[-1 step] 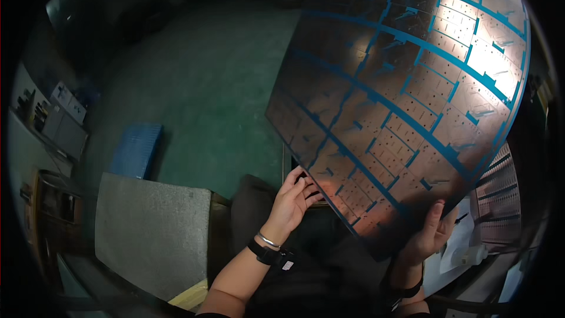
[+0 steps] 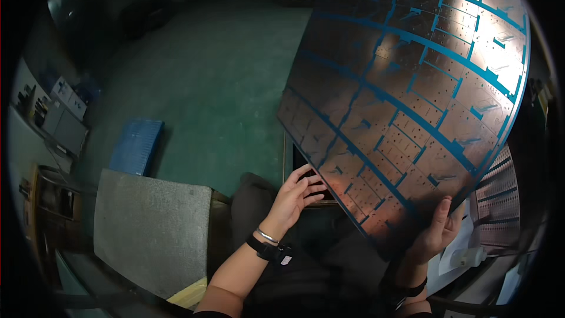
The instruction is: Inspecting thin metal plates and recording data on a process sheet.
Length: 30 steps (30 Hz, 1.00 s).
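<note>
Big coppery panel up in two hands, clutter on both flanks

And here we are on the green floor, with plenty lying about! Over on the left, a ridged blue slab sits just beyond a rough grey block, a yellow strip along its near edge. Across to the right, stacked panels stand partly behind the action, a white bottle near them. Below, a frame shows past the left hand, much of it blocked from sight by the coppery panel.

What a sheet that is! It tilts in front of the person, above the lap and toward the right, shiny, crossed by blue bands, peppered with dark holes, glaring white at upper right, darker at upper left.

The right hand grips the lower right corner, thumb up along the edge, some fingers hidden. The left has its fingers loosely spread at the lower left edge; touching or not, I can't tell.
</note>
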Motion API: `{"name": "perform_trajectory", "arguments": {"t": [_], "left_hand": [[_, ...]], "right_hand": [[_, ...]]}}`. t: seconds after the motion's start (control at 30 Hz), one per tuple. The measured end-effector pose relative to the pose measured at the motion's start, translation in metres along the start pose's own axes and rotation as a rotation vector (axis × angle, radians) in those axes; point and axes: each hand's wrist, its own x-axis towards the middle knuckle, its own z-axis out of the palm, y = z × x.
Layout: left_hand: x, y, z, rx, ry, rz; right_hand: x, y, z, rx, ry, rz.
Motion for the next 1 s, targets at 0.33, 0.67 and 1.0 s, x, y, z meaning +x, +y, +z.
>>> {"name": "perform_trajectory", "arguments": {"t": [0.33, 0.67, 1.0], "left_hand": [[0.034, -0.005, -0.120, 0.279, 0.448, -0.005], [0.066, -0.049, -0.162, 0.336, 0.556, -0.141], [0.080, -0.047, -0.155, 0.697, 0.408, 0.226]], "right_hand": [[0.027, 0.001, 0.020, -0.252, -0.237, 0.027], [-0.007, 0.114, 0.104, -0.484, -0.318, 0.050], [-0.014, 0.174, 0.140, -0.291, -0.379, 0.302]]}}
